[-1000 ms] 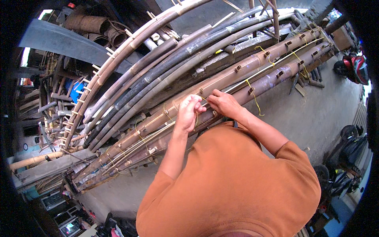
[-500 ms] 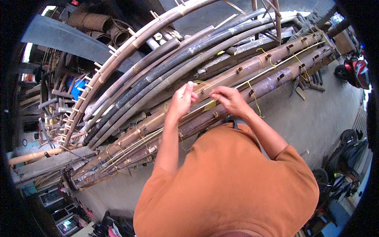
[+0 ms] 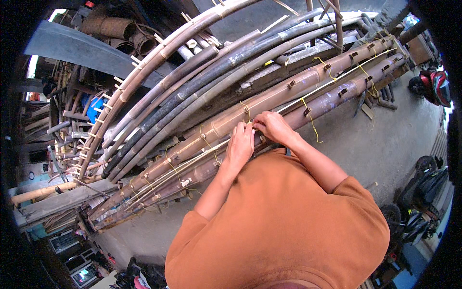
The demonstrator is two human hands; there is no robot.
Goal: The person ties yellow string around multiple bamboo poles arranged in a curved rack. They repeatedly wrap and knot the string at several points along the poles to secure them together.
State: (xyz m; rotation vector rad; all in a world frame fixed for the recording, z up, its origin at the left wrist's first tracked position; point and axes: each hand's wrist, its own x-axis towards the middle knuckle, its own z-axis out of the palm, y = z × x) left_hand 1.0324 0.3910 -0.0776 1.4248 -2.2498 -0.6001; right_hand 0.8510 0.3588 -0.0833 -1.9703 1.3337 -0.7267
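Two long brown bamboo poles with slots cut along them, a far pole (image 3: pixel 269 96) and a near pole (image 3: pixel 323 103), lie side by side on a slant before me. Between them runs a thin pale strip (image 3: pixel 339 78). A yellow string (image 3: pixel 249 113) comes over the far pole down to my fingertips. My left hand (image 3: pixel 240 144) is closed, pinching this string above the gap between the poles. Touching it on the right, my right hand (image 3: pixel 275 127) has its fingers pinched at the same spot; the string end there is hidden.
More yellow strings (image 3: pixel 314 126) hang along the poles. Behind lie several curved dark bamboo poles (image 3: pixel 192 89) and a curved frame with pegs (image 3: pixel 126 91). A red motorcycle (image 3: pixel 435 89) stands at the far right, and another dark one (image 3: pixel 421 188) nearer.
Both hands have come together and closer to me, the left moving right and down. The yellow string now runs from the far pole to the fingertips.
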